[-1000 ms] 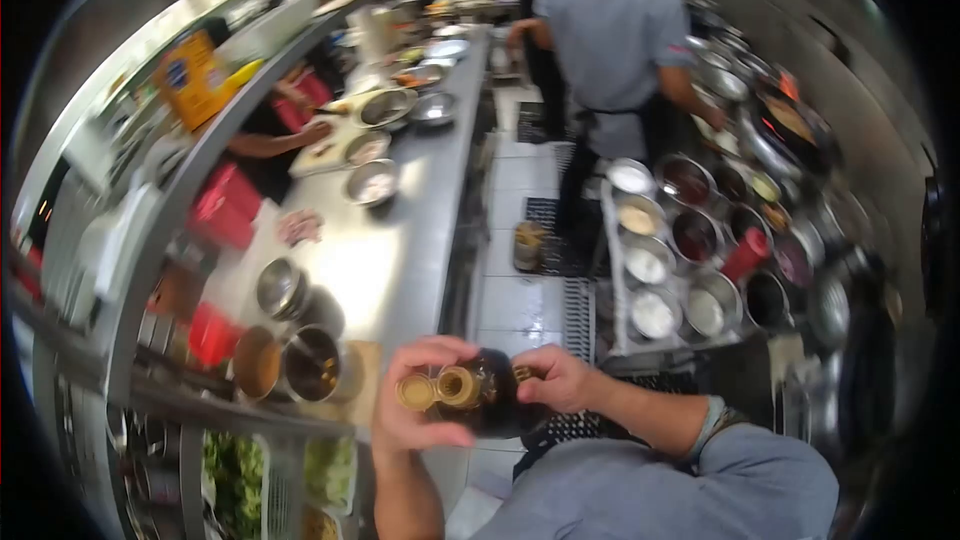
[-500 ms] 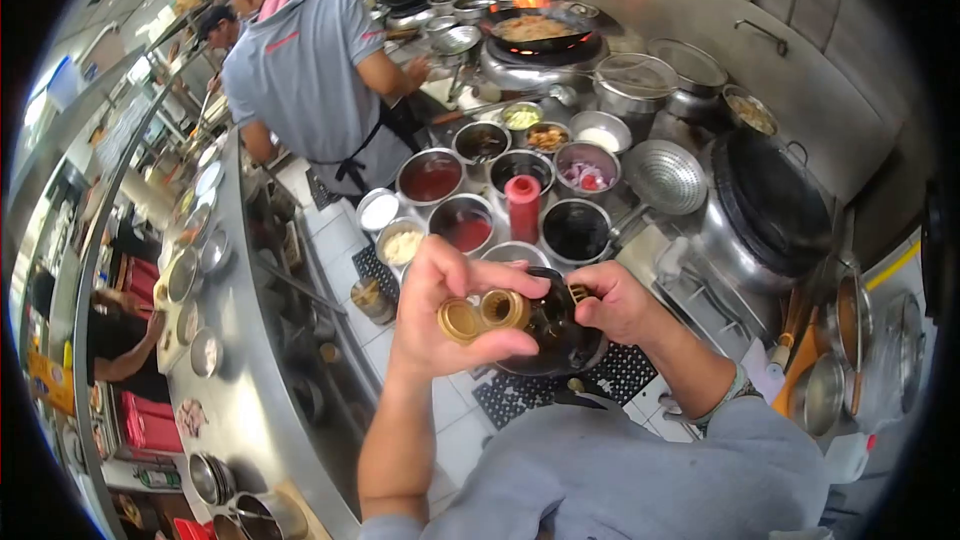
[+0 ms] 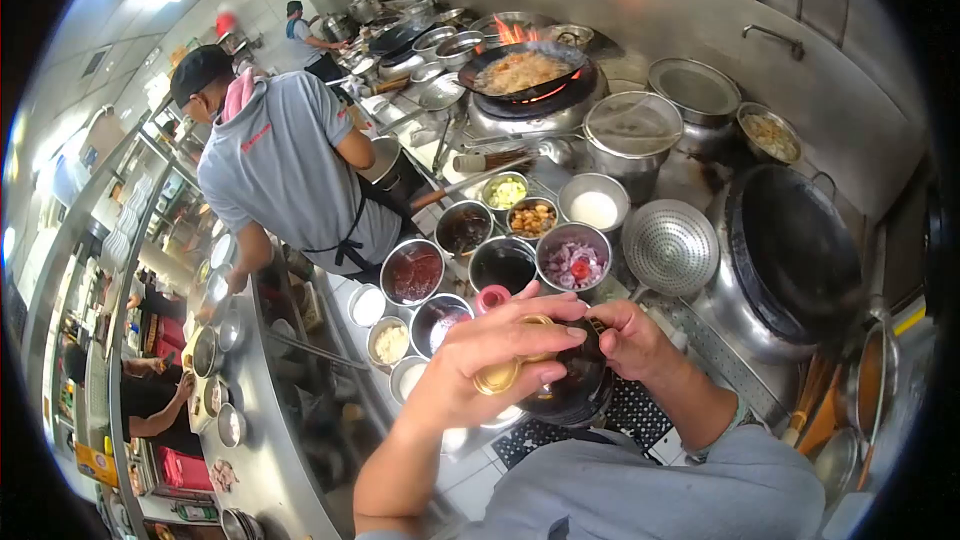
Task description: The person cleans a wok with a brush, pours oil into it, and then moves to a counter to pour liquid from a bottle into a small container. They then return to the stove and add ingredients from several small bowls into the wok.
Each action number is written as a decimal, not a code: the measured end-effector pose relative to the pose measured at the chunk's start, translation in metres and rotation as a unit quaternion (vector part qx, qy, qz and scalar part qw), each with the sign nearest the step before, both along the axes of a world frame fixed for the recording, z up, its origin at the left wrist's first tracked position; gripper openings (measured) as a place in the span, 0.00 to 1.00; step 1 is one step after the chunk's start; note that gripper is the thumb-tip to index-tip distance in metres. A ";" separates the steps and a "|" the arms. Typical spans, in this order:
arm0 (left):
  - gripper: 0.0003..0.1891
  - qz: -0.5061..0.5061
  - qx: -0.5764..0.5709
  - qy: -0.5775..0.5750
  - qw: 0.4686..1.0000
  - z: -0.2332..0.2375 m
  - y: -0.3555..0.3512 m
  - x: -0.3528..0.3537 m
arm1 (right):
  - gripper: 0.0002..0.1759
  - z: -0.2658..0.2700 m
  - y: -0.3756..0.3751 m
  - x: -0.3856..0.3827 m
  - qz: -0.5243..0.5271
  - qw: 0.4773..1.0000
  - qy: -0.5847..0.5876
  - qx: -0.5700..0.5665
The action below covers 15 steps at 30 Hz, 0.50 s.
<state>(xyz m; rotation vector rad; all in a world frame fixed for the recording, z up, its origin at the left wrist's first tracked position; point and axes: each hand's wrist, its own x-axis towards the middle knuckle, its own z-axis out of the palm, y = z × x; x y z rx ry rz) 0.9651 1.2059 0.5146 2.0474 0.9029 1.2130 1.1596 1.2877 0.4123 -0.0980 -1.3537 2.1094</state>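
Note:
My left hand (image 3: 468, 365) is closed round a gold flip-top cap (image 3: 497, 377), its round lid hanging open below the fingers. Those fingertips reach over the top of a large dark bottle (image 3: 572, 392), close to its mouth. Whether the cap touches the bottle's neck is hidden by the fingers. With thumb and fingers curled, my right hand (image 3: 636, 342) grips the bottle near its top. Just beyond my hands stands a red squeeze bottle (image 3: 492, 298), partly covered by my left hand.
Ahead are several metal pots, including red sauce (image 3: 412, 272) and sliced onions (image 3: 573, 256). A perforated ladle (image 3: 671, 246) lies right of them. Food sits in a wok (image 3: 524, 72) with flames behind it. At left, a co-worker (image 3: 290, 160) stands beside a steel counter (image 3: 265, 420).
My left hand has brought the cap right and over the bottle top, closing the gap to my right hand. The view has shifted; the co-worker now leans towards the left counter.

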 end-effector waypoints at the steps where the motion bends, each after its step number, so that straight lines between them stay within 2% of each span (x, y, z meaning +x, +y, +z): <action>1: 0.20 0.003 0.000 0.001 1.000 -0.001 0.000 0.000 | 0.29 0.005 0.001 -0.002 -0.009 1.000 -0.015 -0.014; 4: 0.16 0.119 0.020 0.010 0.993 -0.006 -0.004 0.005 | 0.26 0.017 0.002 -0.010 -0.051 0.998 -0.018 0.036; 5: 0.16 0.116 0.018 0.008 0.993 -0.010 -0.006 0.006 | 0.26 0.016 0.000 -0.011 -0.053 0.998 -0.020 0.034; 7: 0.16 0.196 0.040 0.002 0.980 -0.022 -0.012 0.003 | 0.25 0.015 -0.006 -0.011 -0.072 0.992 -0.076 0.064; 11: 0.14 0.257 0.016 -0.011 0.966 -0.031 -0.022 0.006 | 0.25 0.017 -0.027 -0.020 -0.135 0.979 -0.127 0.089; 15: 0.18 0.269 0.022 -0.032 0.962 -0.048 -0.024 0.005 | 0.25 -0.001 -0.038 -0.021 -0.197 0.957 -0.164 0.135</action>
